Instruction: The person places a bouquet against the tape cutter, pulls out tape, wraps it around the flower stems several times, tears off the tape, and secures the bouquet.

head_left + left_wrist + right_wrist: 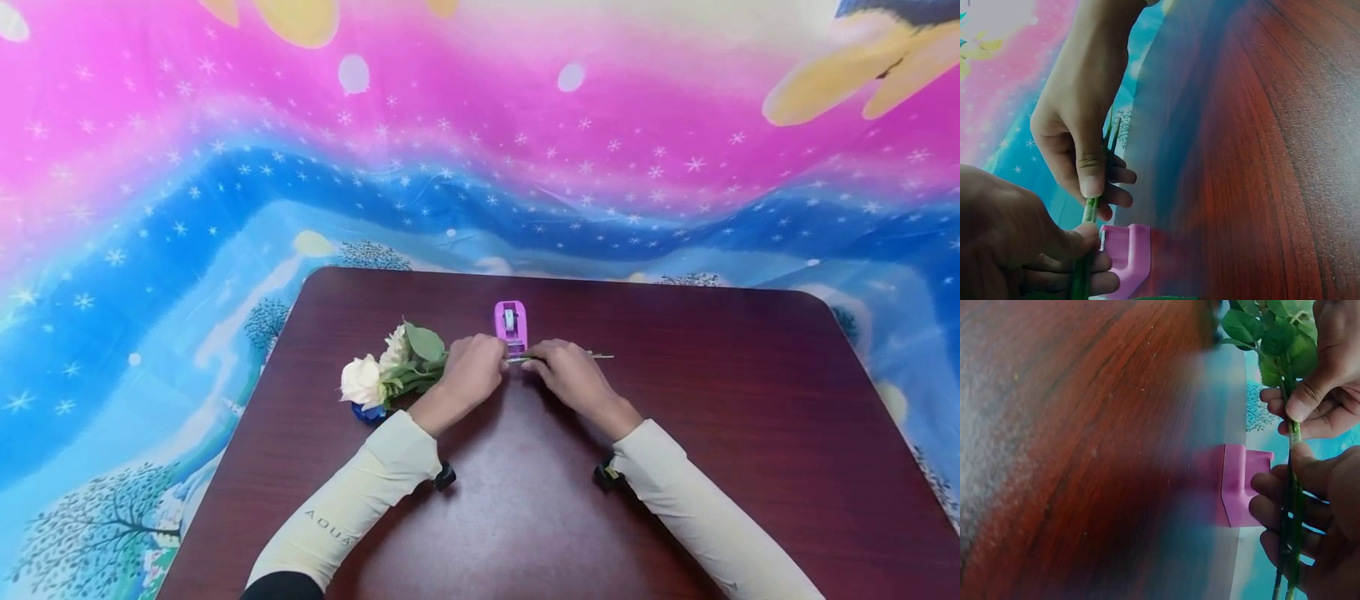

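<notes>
My left hand (476, 367) pinches a bunch of artificial-looking flowers by its green stems (1289, 531), thumb pressed on top. The heads lie to its left: white roses (362, 382), a blue flower (367, 412) partly hidden beneath them, and green leaves (424, 342). Close by on the right, my right hand (573, 379) holds the same stems between thumb and fingers, their cut ends sticking out past it. A pale, shiny patch (1090, 209) shows on the stems between the two thumbs; whether it is tape I cannot tell. Just beyond the hands stands a pink tape dispenser (512, 321).
The dark reddish-brown table (750, 417) extends to both sides and toward me. Its far edge meets a pink and blue printed cloth backdrop (480, 200). A small black device (606, 475) is at the right wrist, and another (445, 477) at the left.
</notes>
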The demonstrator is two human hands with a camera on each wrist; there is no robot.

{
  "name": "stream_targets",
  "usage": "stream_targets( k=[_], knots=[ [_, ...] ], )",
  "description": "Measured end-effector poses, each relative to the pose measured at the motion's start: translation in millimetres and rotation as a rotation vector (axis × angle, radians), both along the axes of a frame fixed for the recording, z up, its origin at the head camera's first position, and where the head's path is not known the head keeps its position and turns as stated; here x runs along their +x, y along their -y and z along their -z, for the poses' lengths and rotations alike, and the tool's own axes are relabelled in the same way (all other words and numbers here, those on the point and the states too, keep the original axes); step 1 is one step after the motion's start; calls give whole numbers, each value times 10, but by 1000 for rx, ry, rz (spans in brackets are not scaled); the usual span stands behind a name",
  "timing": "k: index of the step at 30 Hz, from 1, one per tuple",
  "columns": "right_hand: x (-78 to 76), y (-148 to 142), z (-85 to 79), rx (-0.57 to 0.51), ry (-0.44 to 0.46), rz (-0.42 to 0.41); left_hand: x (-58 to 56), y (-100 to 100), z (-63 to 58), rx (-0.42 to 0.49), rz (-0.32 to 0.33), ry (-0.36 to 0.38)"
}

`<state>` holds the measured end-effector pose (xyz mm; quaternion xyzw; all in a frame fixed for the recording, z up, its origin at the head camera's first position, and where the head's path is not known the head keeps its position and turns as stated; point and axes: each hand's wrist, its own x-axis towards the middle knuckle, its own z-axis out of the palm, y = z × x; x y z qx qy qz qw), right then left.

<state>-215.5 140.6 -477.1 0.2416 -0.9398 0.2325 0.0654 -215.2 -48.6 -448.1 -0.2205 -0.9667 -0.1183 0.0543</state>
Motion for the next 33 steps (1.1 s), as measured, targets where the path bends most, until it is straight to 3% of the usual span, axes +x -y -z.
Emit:
stream_targets(
  k=[7, 15, 18, 27, 33],
  knots=[
    [-31, 23, -8, 34, -75, -11, 6, -16, 25, -33, 1, -61],
    [-47, 17, -8, 4, -187, 35, -13, 4, -18, 19, 1, 34],
    [-50, 16, -2, 0, -185, 18, -21, 11, -9, 1, -16, 34],
    [-97, 35, -15, -2, -89, -16, -16, -9, 44, -79, -49, -103],
    [-130, 41, 2, -12, -108, 12, -36, -24, 53, -46, -34, -89]
  ],
)
